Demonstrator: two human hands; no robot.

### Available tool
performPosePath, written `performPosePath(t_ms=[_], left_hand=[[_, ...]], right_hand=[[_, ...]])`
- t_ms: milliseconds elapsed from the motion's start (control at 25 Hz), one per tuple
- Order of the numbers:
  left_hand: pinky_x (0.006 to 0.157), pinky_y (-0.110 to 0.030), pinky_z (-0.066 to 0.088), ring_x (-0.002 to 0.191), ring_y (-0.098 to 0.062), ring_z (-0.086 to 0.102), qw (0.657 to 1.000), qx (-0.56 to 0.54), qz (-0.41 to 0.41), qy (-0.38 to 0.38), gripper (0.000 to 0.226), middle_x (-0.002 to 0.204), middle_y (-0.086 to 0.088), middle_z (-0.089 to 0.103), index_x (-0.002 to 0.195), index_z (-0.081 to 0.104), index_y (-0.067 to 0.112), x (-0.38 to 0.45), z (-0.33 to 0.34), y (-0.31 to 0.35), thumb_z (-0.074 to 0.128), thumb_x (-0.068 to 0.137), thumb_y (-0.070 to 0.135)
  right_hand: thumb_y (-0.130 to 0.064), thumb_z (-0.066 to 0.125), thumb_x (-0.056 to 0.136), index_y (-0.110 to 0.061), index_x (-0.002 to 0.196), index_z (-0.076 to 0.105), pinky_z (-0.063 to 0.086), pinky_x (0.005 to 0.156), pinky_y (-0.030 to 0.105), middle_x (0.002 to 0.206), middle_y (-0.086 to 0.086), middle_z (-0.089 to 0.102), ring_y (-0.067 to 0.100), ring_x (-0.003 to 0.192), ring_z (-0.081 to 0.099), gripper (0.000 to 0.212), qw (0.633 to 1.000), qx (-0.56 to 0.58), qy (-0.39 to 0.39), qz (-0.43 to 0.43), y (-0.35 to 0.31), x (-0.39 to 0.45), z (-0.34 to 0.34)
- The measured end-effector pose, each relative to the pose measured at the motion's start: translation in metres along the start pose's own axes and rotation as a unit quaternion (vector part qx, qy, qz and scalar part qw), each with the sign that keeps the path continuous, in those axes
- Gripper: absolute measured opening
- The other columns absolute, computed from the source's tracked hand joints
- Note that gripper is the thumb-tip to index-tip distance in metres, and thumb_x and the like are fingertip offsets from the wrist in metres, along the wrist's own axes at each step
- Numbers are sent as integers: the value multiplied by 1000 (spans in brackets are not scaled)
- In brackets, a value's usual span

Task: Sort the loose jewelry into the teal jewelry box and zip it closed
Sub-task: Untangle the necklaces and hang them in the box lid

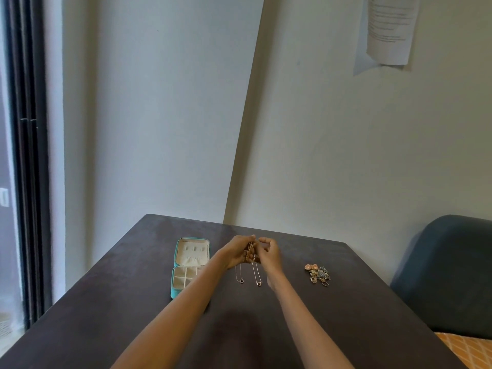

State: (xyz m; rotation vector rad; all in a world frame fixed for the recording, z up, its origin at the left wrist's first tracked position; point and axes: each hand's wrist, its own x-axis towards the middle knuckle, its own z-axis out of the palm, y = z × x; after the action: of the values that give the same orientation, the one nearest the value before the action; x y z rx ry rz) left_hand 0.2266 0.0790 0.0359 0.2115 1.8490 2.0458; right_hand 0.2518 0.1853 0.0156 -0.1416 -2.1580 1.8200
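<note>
The teal jewelry box [175, 265] lies open on the dark table, its cream lid panel at the far side and divided compartments nearer me. My left hand [238, 251] and my right hand [269, 253] are raised together just right of the box, both pinching a gold chain [250, 252] between them. Two thin necklaces with small pendants, one [241, 280] on the left and one [258, 282] on the right, hang or lie just below my hands. A heap of loose jewelry [318, 274] with rings and earrings sits further right on the table.
The dark table [133, 302] butts against the pale wall at its far edge. A grey-blue chair back [450, 267] stands at the right, with an orange patterned cushion [468, 347] below it. A window frame runs down the left side.
</note>
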Motion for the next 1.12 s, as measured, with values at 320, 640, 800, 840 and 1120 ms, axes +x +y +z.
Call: performPosePath(t_ms=[320, 640, 800, 840, 1120], left_hand=[[54, -22, 46, 56, -14, 50, 997, -4, -56, -58, 30, 62, -6, 54, 90, 54, 4, -5, -10, -2, 38, 101, 26], [62, -22, 55, 62, -12, 57, 995, -26, -52, -86, 18, 73, -6, 60, 100, 60, 1, -8, -18, 3, 51, 96, 16], [65, -21, 56, 65, -13, 59, 992, -43, -43, -110, 16, 72, -7, 62, 98, 61, 1, -9, -19, 4, 50, 96, 13], [66, -22, 57, 65, -14, 61, 993, -40, -42, -106, 16, 72, -7, 63, 100, 61, 1, -9, -20, 5, 51, 96, 13], [74, -32, 57, 64, -18, 63, 998, -8, -28, -48, 14, 79, -13, 66, 98, 61, -1, -9, -20, 2, 55, 94, 11]], right_hand=[[-11, 67, 87, -6, 106, 52, 52, 58, 22, 76, 9, 64, 15, 65, 61, 25, 984, 93, -107, 106, -12, 2, -17], [3, 67, 82, -4, 105, 55, 58, 67, 24, 75, 11, 67, 15, 65, 67, 27, 968, 80, -194, 137, -27, 13, -33], [7, 64, 82, -2, 113, 51, 59, 73, 31, 78, 13, 65, 20, 71, 65, 35, 962, 82, -225, 134, -31, 15, -38], [6, 64, 83, -3, 111, 50, 59, 73, 31, 78, 14, 65, 20, 71, 64, 33, 964, 75, -221, 124, -31, 14, -37], [-6, 70, 82, -8, 102, 48, 58, 72, 30, 78, 14, 64, 17, 66, 63, 30, 992, -23, -123, 29, -22, 11, -24]])
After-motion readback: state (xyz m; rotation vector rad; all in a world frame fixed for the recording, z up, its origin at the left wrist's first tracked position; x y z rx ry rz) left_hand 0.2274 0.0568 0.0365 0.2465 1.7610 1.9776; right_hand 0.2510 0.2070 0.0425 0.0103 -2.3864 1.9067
